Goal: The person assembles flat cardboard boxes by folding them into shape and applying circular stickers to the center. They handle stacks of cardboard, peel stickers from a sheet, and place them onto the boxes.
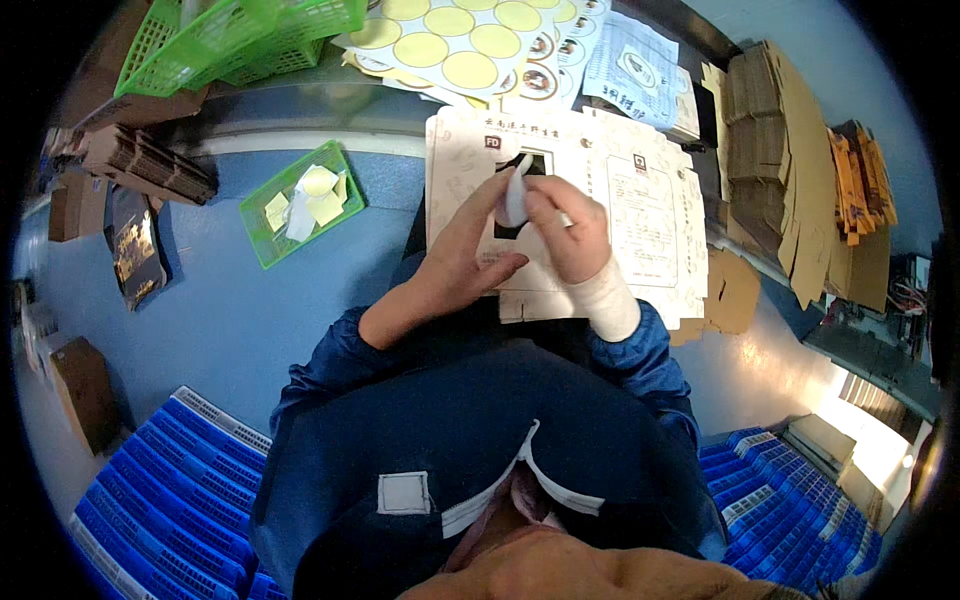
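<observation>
Tray (pixel 268 232) left of flat carton (pixel 640 215) — sticker sheets (pixel 470 45) behind.

Left hand (pixel 465 255) and right hand (pixel 565 230) peeling white sticker (pixel 513 200), over flat printed carton (pixel 640 215)

Cream carton (pixel 640 215) with dark print, yellow round stickers (pixel 455 40) upper centre, green basket (pixel 240 40) upper left, blue crates (pixel 170 490) lower left.

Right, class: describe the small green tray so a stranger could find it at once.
Start at the flat printed carton under the person's hands, then look to its left across the blue surface. There lies the small green tray, shallow and holding peeled paper scraps, unlike the deeper green baskets stacked farther back.
</observation>
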Tool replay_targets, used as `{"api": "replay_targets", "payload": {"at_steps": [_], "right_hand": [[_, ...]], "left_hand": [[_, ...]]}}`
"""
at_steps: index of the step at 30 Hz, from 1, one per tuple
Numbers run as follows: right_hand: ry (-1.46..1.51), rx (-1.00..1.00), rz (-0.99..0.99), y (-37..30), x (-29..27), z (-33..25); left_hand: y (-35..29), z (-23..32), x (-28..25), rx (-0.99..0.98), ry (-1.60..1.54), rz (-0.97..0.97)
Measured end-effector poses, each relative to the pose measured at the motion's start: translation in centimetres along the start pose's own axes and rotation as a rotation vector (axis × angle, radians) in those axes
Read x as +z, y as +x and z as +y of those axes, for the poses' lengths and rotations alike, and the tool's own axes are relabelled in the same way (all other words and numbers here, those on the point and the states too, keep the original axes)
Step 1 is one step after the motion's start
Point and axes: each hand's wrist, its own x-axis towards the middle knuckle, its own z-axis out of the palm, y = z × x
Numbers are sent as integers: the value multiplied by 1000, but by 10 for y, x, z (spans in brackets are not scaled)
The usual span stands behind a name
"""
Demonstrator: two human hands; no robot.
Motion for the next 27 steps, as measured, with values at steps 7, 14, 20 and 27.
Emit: {"api": "replay_targets", "payload": {"at_steps": [7, 14, 20, 27], "right_hand": [[331, -28, -132, -11, -5, 13], [48, 203, 12, -15, -31, 39], [239, 359, 221, -38, -71, 77], [111, 456, -31, -69, -66, 109]], "left_hand": [[-4, -14, 14, -290, -754, 109], [-3, -11, 31, -470, -1099, -16], [3, -1, 44, -123, 5, 9], [-22, -41, 52, -36, 567, -112]]}}
